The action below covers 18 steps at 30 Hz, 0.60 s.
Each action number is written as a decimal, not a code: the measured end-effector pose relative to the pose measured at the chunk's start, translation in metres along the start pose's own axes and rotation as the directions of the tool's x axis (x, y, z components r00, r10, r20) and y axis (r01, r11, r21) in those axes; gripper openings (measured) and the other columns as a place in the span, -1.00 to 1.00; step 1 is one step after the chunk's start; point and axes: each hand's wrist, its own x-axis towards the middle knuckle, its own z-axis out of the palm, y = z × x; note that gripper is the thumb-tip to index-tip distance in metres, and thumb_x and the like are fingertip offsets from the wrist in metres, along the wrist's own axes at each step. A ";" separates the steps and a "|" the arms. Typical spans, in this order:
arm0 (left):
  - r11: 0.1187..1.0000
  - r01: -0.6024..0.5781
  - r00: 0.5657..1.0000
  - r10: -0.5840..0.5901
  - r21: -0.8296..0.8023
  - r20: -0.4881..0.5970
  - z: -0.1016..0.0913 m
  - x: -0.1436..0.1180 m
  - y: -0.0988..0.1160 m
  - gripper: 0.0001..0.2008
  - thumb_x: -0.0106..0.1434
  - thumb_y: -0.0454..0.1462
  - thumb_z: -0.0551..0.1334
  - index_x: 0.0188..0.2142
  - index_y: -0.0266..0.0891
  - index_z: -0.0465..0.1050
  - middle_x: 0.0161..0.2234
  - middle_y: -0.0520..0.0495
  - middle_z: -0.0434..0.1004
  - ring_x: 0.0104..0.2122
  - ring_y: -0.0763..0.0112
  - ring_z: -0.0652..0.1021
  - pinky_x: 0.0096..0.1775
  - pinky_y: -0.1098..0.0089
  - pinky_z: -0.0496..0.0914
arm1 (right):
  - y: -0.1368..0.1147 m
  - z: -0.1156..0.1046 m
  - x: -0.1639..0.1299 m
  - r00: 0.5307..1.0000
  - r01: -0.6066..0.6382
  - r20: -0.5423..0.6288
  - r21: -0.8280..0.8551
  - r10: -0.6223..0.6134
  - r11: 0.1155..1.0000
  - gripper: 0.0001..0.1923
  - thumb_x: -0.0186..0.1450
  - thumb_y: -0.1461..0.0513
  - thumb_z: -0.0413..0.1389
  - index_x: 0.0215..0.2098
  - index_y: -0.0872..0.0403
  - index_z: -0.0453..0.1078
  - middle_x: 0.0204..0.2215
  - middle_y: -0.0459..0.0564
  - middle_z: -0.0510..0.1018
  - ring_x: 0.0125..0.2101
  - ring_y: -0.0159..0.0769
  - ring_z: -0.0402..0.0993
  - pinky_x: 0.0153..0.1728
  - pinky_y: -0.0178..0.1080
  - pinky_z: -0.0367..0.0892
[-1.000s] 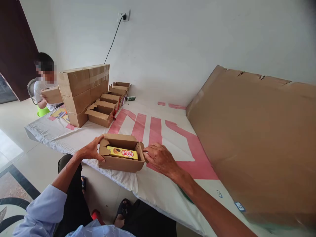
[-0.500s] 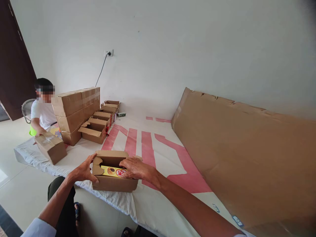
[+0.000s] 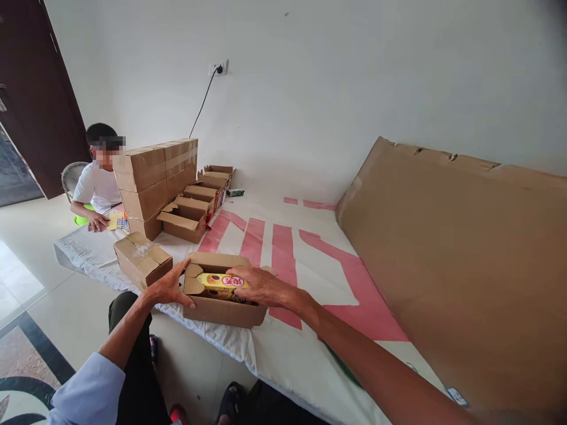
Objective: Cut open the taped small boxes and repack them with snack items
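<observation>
right hand gripping yellow printed rectangular packet, lifted at the mouth of open brown cardboard box. left hand clasped on box's left end, near edge of white sheet.

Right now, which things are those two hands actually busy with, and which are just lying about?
In hand:
- open brown cardboard box, steadied by the left hand
- yellow printed packet in the box, under the right hand

Lying about:
- taped brown carton
- stack of sealed cartons
- row of open cartons
- large cardboard sheet
</observation>
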 end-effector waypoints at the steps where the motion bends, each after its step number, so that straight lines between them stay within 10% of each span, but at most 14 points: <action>1: 1.000 -0.004 1.000 0.004 0.008 0.002 -0.001 0.000 0.001 0.50 -0.26 0.04 0.69 0.56 -0.18 -0.04 0.51 -0.39 0.09 0.49 -0.28 0.15 0.47 -0.14 0.04 | 0.001 -0.006 -0.001 1.000 -0.017 -0.015 0.138 0.019 0.990 -0.51 0.28 0.18 0.16 0.18 -0.01 0.50 0.07 0.08 0.67 -0.05 -0.09 0.62 -0.08 -0.16 0.45; 6: 0.999 -0.016 0.999 0.014 0.048 0.044 -0.006 0.002 0.011 0.51 -0.24 0.08 0.68 0.57 -0.17 -0.07 0.51 -0.37 0.11 0.49 -0.26 0.16 0.49 -0.16 -0.02 | 0.010 -0.041 -0.006 0.977 -0.005 -0.160 0.644 0.141 0.765 -0.40 0.24 0.00 0.27 0.18 0.04 0.39 -0.02 0.06 0.66 -0.15 -0.14 0.62 -0.19 -0.16 0.52; 18: 0.975 -0.159 0.957 0.115 -0.152 -0.266 -0.016 0.033 0.094 -0.27 0.15 0.07 0.50 0.25 -0.13 0.51 0.16 -0.26 0.60 0.14 -0.07 0.58 -0.01 0.15 0.51 | 0.006 -0.061 0.007 0.955 0.026 -0.172 0.860 0.242 0.510 -0.25 0.05 -0.14 0.46 0.05 0.01 0.39 -0.28 -0.06 0.65 -0.32 -0.18 0.62 -0.32 -0.18 0.47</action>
